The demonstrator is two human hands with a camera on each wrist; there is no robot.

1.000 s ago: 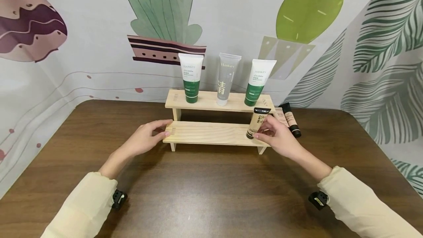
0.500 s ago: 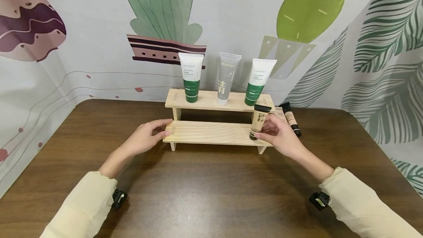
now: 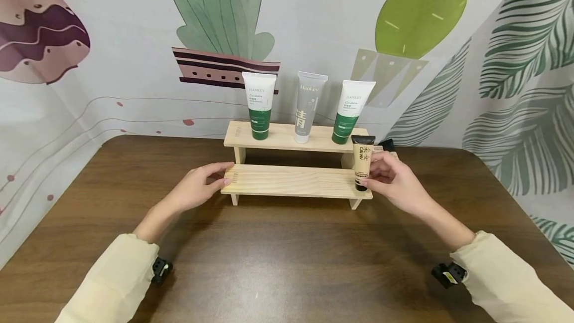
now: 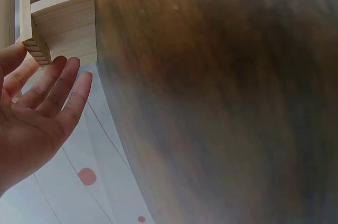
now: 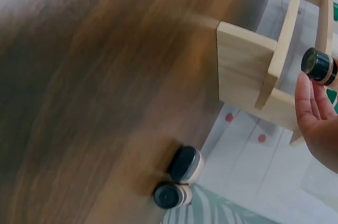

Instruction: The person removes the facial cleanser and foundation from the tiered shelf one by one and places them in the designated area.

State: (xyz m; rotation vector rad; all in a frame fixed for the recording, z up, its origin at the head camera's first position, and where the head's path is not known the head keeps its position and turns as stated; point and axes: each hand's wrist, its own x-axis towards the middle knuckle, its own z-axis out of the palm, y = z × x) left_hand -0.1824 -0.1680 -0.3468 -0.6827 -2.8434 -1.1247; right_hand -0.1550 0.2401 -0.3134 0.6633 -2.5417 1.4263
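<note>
A two-tier wooden display rack stands on the table. My left hand pinches the left end of its lower shelf between thumb and index finger; the other fingers are extended in the left wrist view. My right hand pinches a small beige cosmetic tube, black cap down, over the right end of the lower shelf. In the right wrist view that black cap appears apart from the shelf plank. On the upper shelf stand two white-and-green tubes, one left and one right, with a grey tube between them.
Behind my right hand, two more tubes lie on the table, mostly hidden; their black caps show in the right wrist view. A brown wooden table extends in front of the rack. A patterned cloth hangs behind.
My right hand has moved right with the beige tube, from inside the lower shelf to near its right end, and the tube is now more upright. My left hand has stayed put.
</note>
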